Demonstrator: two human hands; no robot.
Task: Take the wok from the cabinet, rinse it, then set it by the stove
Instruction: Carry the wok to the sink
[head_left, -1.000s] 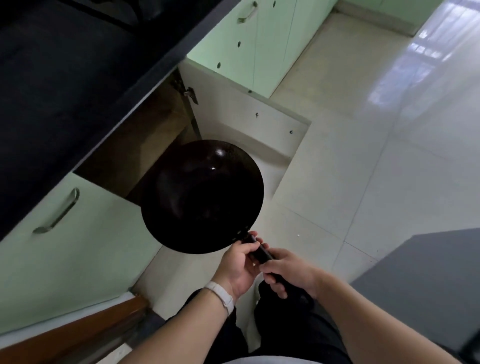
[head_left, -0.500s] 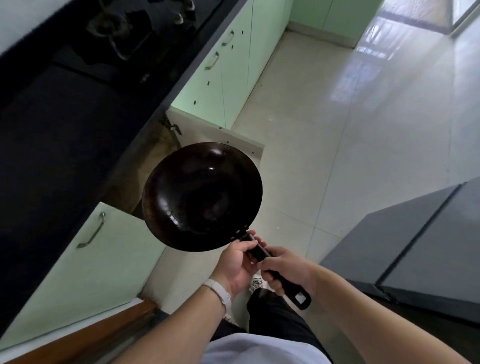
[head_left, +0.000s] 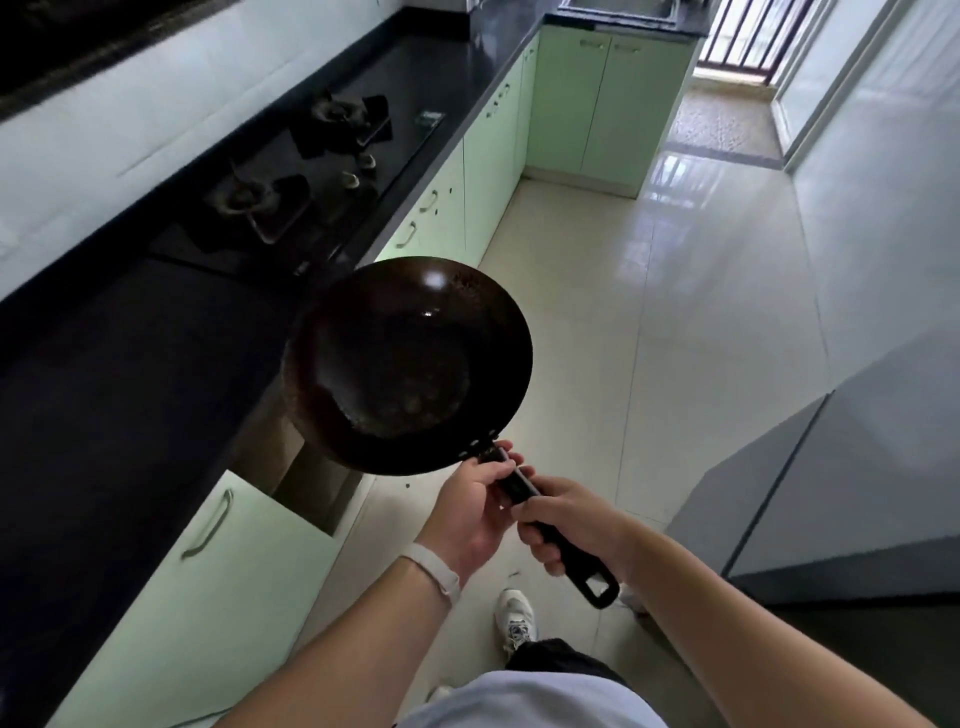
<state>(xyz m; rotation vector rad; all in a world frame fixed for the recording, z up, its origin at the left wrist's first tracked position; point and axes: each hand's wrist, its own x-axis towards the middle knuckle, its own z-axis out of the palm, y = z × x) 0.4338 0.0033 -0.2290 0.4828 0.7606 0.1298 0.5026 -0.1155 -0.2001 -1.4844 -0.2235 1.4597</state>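
Grip: both hands are wrapped around the wok's black handle; the left hand clasps it near the rivets just below the bowl, the right hand clasps it further back, with the looped end sticking out behind the palm.
Wok position: the dark wok is held in the air, bowl facing up, over the edge of the black countertop and the tiled floor, touching neither.
Wok condition: the inside looks dry, with dull patches and a couple of light glints; no water is visible.
Cabinet: the lower cabinet door beneath the wok stands open, so taking the wok out looks done, and the door is not yet closed.
Sink: a sink sits at the far end of the kitchen, well apart from the wok; rinsing appears not yet begun.
Stove: the two-burner gas stove lies set into the countertop, between the person and the sink.
Left to do: by my judgement, carry the wok to the sink, rinse it, then bring it back and set it on the countertop beside the stove.
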